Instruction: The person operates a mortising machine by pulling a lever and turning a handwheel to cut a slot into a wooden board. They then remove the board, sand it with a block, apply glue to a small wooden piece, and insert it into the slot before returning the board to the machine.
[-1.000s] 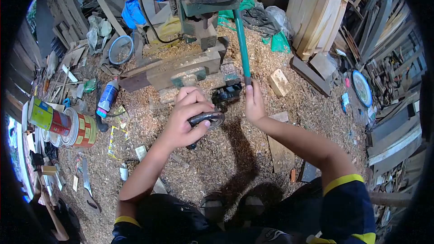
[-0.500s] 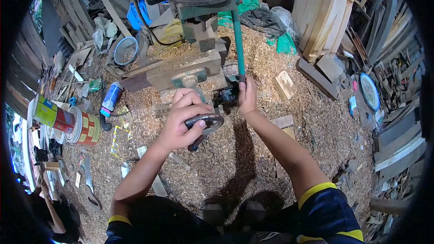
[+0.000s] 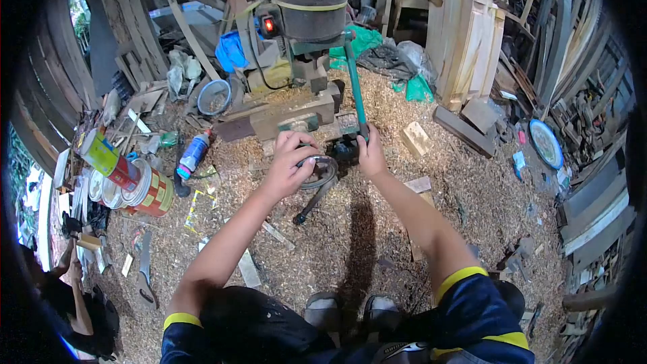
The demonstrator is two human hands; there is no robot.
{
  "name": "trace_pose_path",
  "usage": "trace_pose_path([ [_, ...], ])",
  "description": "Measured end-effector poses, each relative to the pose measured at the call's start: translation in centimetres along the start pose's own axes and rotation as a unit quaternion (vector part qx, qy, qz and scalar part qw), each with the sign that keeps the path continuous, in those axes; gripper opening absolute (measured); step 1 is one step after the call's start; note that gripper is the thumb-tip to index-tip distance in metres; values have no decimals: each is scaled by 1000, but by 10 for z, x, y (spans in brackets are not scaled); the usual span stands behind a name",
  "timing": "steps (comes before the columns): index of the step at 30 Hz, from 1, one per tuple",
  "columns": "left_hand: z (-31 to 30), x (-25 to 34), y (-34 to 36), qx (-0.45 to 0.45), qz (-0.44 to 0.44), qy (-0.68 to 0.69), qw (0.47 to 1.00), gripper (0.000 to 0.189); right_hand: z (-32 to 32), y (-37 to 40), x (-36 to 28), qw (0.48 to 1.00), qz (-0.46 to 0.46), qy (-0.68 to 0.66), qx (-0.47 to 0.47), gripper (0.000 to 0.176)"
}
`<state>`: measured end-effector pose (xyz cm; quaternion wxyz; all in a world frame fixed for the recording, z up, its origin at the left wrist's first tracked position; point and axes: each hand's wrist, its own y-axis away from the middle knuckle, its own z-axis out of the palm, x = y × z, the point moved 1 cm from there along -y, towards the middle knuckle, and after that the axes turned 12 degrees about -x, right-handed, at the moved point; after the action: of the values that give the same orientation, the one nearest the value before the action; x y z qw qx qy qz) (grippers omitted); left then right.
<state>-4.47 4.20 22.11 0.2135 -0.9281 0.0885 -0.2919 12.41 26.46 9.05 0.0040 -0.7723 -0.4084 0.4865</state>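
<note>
My left hand (image 3: 290,165) is closed on the rim of a round metal handwheel (image 3: 322,172), whose crank handle (image 3: 311,207) points down toward my feet. My right hand (image 3: 372,154) grips the dark lower end of a long green lever (image 3: 355,84). The lever rises to a machine with a dark cylindrical housing (image 3: 308,17) and a lit red switch (image 3: 269,25). Below the housing, a wooden block (image 3: 293,116) sits clamped on the machine's table, just beyond my left hand.
Wood shavings cover the floor. Paint cans (image 3: 149,192), a spray can (image 3: 195,152) and a saw (image 3: 145,263) lie left. A wood block (image 3: 416,139), a dark beam (image 3: 464,131) and stacked planks (image 3: 465,40) are right. Another person's arm (image 3: 81,307) shows at lower left.
The view has shifted, showing more of the machine's top. My left hand sits further round the handwheel, and the crank handle shows more fully. The lever, with my right hand on it, leans more.
</note>
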Motion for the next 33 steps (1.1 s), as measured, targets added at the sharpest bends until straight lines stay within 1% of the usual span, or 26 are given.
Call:
trace_pose_path([
  [1, 1, 2, 2, 3, 3, -4, 1000, 20, -15, 5, -14, 1000, 4, -12, -28, 56],
  [2, 0, 5, 3, -3, -6, -5, 1000, 19, -34, 7, -23, 997, -19, -15, -71, 70],
  [3, -2, 6, 1, -8, -14, -7, 1000, 19, -52, 9, -33, 997, -27, -15, -65, 70],
  [5, 0, 1, 3, 4, 10, -26, 1000, 21, -103, 14, -88, 990, -7, 89, -112, 83],
  [7, -4, 4, 2, -12, -1, -46, 999, 23, -174, -14, -158, 965, 47, 130, -223, 91],
  [9, -8, 11, 5, -20, 2, -63, 998, 24, -254, -58, -265, 943, 50, 64, -324, 79],
  [10, -8, 9, 5, -34, -4, -82, 996, 23, -281, -76, -302, 945, -35, 4, -326, 66],
  [11, -10, 6, 4, -50, -7, -104, 993, 23, -301, -95, -327, 937, -122, -57, -322, 57],
  [12, -10, 3, 4, -55, -2, -109, 992, 22, -311, -117, -337, 920, -149, -165, -323, 45],
  [13, -9, 0, 6, -52, 1, -113, 992, 22, -319, -135, -349, 890, -176, -271, -322, 37],
  [15, -10, -2, 11, -57, -19, -142, 988, 26, -301, -169, -350, 878, -266, -362, -168, 23],
  [16, -17, 9, 10, -82, -37, -130, 987, 26, -294, -174, -353, 878, -272, -365, -144, 22],
  [17, -29, 24, 6, -78, -37, -135, 987, 26, -292, -175, -354, 880, -279, -361, -134, 25],
  [19, -46, 44, -1, -143, -57, -246, 957, 25, -282, -170, -352, 884, -260, -384, -57, 31],
  [20, -52, 49, -7, -45, -5, -245, 968, 25, -279, -168, -350, 883, -262, -386, -57, 31],
  [21, -62, 50, -15, -45, -6, -248, 968, 25, -277, -166, -349, 887, -279, -367, -30, 32],
  [22, -82, 57, -28, 2, -40, -242, 970, 22, -276, -165, -347, 890, -295, -348, -1, 33],
  [23, -100, 58, -43, 48, -73, -235, 968, 22, -273, -165, -353, 889, -296, -350, -1, 33],
  [25, -128, 49, -72, 204, -41, -223, 952, 25, -267, -164, -365, 877, -290, -381, 47, 33],
  [27, -161, 46, -101, 266, -69, -199, 941, 27, -264, -174, -360, 880, -291, -375, 27, 33],
  [29, -184, 54, -128, 353, -67, -227, 905, 38, -256, -178, -360, 902, -285, -308, 97, 31],
  [30, -190, 55, -139, 352, -67, -225, 906, 38, -252, -172, -366, 894, -276, -339, 96, 30],
  [31, -195, 53, -148, 379, -87, -243, 889, 42, -251, -174, -363, 895, -275, -338, 97, 30],
  [32, -198, 52, -155, 406, -107, -260, 870, 46, -249, -178, -362, 888, -288, -345, 98, 29],
  [33, -199, 50, -159, 405, -107, -260, 870, 46, -248, -180, -360, 881, -301, -352, 99, 29],
])
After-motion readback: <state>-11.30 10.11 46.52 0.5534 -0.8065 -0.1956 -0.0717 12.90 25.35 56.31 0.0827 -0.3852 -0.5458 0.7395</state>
